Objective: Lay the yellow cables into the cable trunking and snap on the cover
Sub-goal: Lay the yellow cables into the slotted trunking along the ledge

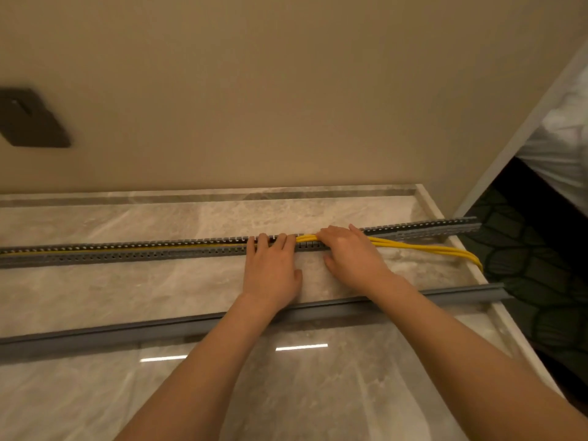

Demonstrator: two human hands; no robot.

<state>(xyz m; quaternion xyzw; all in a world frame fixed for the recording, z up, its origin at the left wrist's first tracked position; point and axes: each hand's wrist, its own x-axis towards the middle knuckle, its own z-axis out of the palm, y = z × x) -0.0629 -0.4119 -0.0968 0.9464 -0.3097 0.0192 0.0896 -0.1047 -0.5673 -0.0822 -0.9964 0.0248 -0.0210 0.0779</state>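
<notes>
Pressing down on a grey slotted cable trunking (143, 251), two bare hands work at the centre of the frame. The trunking runs as a long open channel from the left edge to the right of centre, lying on a polished marble-patterned counter (127, 291) and overhanging its right edge. The left hand (270, 265) lies palm down with its fingers (262, 241) held close together, their tips resting on the top of the channel. Just to its right, the right hand (348, 253) is cupped over the channel, its fingers curled and pressed together over the yellow cables (423, 248), with the thumb on the counter at the near side of the trunking; whether the fingers pinch the cables or merely push on them cannot be told.

Left of the hands, the cables show as a thin yellow line already inside the channel. Between the two hands they rise in a short hump. Right of the right hand they leave the channel, run loose over the counter toward the right of the frame and drop over the counter's edge.

The grey cover (159, 331), a long plain strip, lies apart on the counter, nearer the viewer and roughly parallel to the trunking; both forearms pass above it. A beige wall (286, 90) fills the upper frame, with a dark wall plate (31, 119) at upper left. Dark patterned carpet (525, 281) shows at the right, below white fabric (566, 148).
</notes>
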